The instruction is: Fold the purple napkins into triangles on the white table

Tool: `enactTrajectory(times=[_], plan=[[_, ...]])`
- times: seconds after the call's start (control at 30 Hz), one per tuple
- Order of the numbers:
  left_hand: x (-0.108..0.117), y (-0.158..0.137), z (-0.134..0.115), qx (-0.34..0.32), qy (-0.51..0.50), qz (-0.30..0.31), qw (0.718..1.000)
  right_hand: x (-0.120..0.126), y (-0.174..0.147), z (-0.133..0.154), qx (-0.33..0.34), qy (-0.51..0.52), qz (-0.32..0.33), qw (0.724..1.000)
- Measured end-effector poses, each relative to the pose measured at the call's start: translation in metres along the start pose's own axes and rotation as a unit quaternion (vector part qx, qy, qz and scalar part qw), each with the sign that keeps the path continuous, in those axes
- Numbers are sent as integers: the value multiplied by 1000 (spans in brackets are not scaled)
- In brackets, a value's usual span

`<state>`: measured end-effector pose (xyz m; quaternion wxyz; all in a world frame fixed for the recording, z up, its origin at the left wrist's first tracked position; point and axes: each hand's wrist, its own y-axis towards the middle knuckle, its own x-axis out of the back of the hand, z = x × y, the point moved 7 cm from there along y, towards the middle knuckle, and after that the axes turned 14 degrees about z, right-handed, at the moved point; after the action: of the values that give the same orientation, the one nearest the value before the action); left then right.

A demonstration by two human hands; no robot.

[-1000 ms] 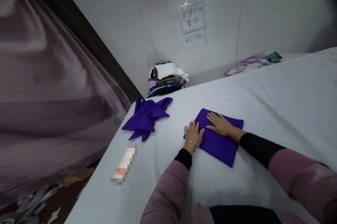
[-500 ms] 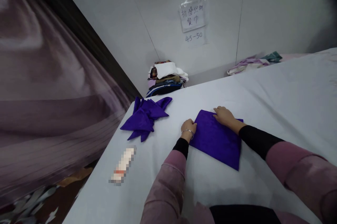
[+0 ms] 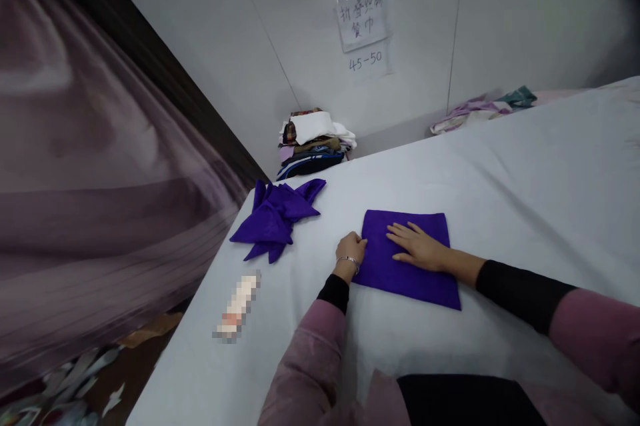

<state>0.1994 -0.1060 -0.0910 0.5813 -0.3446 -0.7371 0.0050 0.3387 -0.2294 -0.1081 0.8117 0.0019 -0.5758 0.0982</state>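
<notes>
A purple cloth napkin [image 3: 405, 279] lies flat in a near-square shape on the white-covered table. At its left edge, my left hand [image 3: 351, 249] has its fingers curled together, pinching the cloth there; a bracelet circles that wrist. My right hand [image 3: 419, 247] rests palm down on the napkin's upper middle, fingers spread and stretched out. To the left sits a bundle of folded purple napkins [image 3: 277, 216] with several pointed corners sticking out, apart from both hands.
A narrow blurred-out strip [image 3: 237, 306] lies at the table's left. Folded clothes [image 3: 315, 146] are stacked beyond the far edge, with more fabric [image 3: 473, 113] at the far right. A mauve curtain [image 3: 115, 166] hangs on the left; a handwritten sign [image 3: 364, 16] is on the wall.
The napkin has turned and now lies squarer, its far edge straightened. My right hand has slid from its far edge toward me and flattened on it. My left hand has shifted slightly left.
</notes>
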Motion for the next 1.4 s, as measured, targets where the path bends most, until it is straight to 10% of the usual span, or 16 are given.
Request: enactTrajectory(times=[0.2, 0.43, 1.4], plan=[[3, -19, -12, -22, 42, -56, 997, 0, -9, -11, -65, -17, -20, 998], [-40, -64, -47, -259, 161, -45, 951, -5, -14, -23, -73, -27, -31, 997], [-48, -95, -12, -232, 95, -35, 967, 52, 21, -67, -239, -73, -42, 967]])
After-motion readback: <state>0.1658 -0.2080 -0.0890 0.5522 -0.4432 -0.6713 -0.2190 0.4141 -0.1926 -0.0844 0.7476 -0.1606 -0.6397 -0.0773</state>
